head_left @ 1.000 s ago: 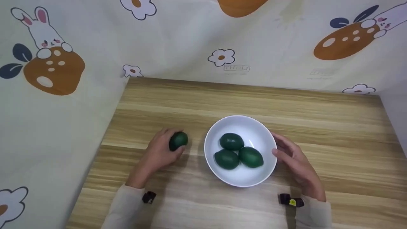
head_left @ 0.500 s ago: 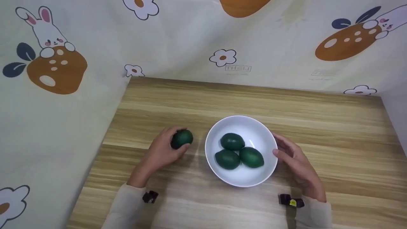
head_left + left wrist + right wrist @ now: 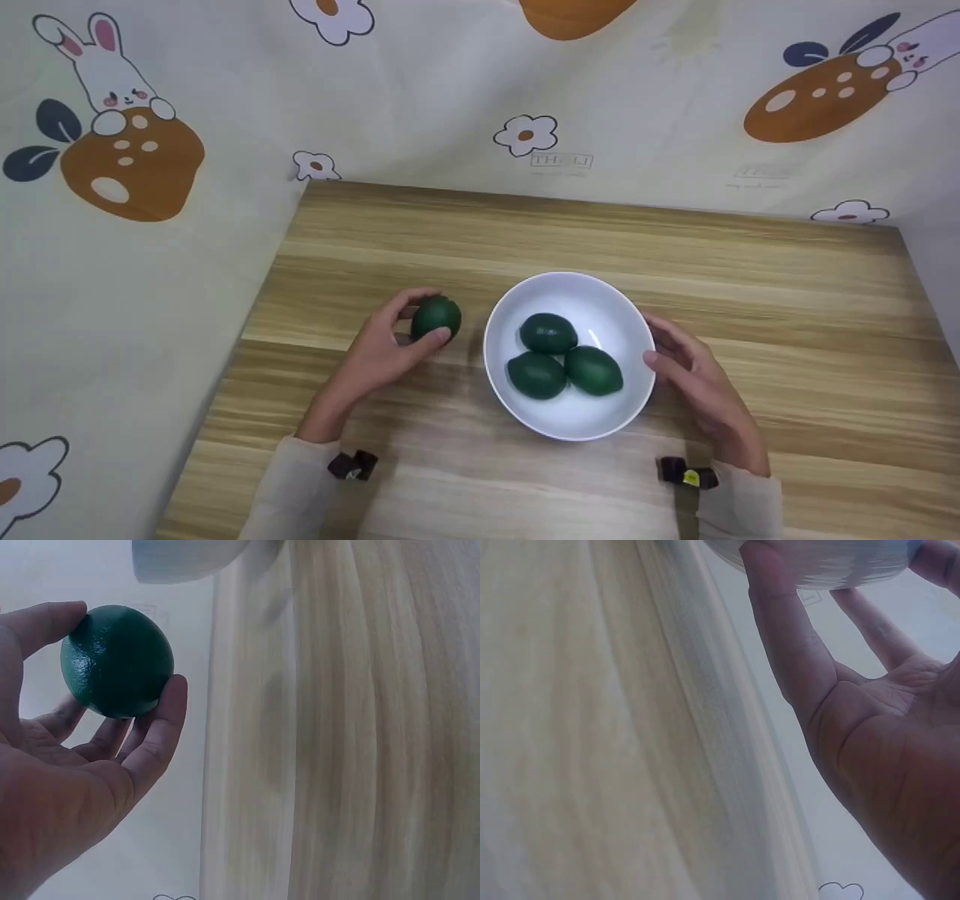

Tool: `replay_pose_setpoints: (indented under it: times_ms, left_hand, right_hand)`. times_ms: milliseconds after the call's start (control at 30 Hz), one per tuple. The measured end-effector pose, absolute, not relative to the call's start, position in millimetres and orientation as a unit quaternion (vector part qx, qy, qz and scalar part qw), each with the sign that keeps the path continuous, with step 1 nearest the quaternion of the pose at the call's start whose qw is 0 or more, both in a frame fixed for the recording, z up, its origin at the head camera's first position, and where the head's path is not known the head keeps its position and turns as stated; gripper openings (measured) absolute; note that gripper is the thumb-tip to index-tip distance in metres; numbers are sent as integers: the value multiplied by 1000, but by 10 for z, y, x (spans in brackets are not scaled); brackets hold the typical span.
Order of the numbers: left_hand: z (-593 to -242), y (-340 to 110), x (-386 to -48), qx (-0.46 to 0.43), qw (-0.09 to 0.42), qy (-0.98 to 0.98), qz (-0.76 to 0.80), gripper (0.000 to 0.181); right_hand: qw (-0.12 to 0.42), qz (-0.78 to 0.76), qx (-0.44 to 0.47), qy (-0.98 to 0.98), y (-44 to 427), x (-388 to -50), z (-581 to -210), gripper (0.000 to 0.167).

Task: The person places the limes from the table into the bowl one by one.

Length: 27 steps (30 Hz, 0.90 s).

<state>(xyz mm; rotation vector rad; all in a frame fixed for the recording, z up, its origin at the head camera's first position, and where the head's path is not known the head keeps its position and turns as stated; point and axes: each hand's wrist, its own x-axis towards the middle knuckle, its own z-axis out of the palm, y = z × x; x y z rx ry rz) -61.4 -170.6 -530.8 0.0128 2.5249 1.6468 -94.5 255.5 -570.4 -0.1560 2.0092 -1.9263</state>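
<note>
A dark green lime (image 3: pixel 436 317) is held between the thumb and fingers of my left hand (image 3: pixel 379 349), to the left of a white bowl (image 3: pixel 570 421). In the left wrist view that lime (image 3: pixel 116 660) looks glossy and rounded, raised off the table, with the fingertips on opposite sides. Three similar limes lie together inside the bowl: one at the back (image 3: pixel 548 334), one at the front left (image 3: pixel 536 376) and one on the right (image 3: pixel 593 370). My right hand (image 3: pixel 697 375) grips the bowl's right side, thumb at the rim and fingers against the outer wall.
The bowl stands on a wood-grain table (image 3: pixel 465 487). A pale printed sheet (image 3: pixel 420 90) with rabbits, flowers and orange fruit rises behind the table and along its left side. Dark wrist devices (image 3: pixel 352 465) sit at both cuffs.
My left hand has lifted the lime and shifted it slightly right and away from me, nearer the bowl, and more of the lime shows between the fingers. The right hand and bowl stay put.
</note>
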Motion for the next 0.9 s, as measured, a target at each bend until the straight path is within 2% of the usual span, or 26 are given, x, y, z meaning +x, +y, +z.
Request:
replay_pose_setpoints:
  times_ms: [300, 900]
  left_hand:
    - [-5286, -1683, -607, -2, 69, 801, 595, 56]
    - [-5304, -1579, -615, 4, 36, 764, 644, 53]
  right_hand:
    - [178, -678, -51, 711, 2558, -948, -5700, 52]
    - [178, -670, -49, 719, 2556, -952, -5689, 54]
